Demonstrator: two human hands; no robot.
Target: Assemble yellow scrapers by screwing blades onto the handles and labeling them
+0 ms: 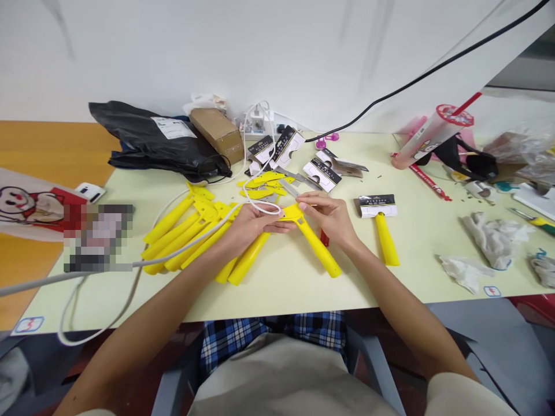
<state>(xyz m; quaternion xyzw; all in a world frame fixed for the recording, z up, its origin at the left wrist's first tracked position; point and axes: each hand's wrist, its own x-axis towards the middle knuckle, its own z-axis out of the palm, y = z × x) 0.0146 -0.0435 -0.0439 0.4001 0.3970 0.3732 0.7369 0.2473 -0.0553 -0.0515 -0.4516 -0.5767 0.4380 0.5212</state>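
Between my two hands is a yellow plastic handle with an angled head, its grip slanting down to the right. My left hand is closed on the left side of that head. The fingers of my right hand pinch at the head's top right, by a flat grey metal blade; their exact hold is partly hidden. Several more yellow handles lie in a row to the left, some under my left forearm. Beyond my hands lies a pile of yellow pieces with metal blades. A red object shows behind the handle.
A white cable crosses over my left arm. Printed cards lie behind the pile; a carded yellow handle is at right. At the back are a black bag, a cardboard box and a tall cup. Gloves lie far right.
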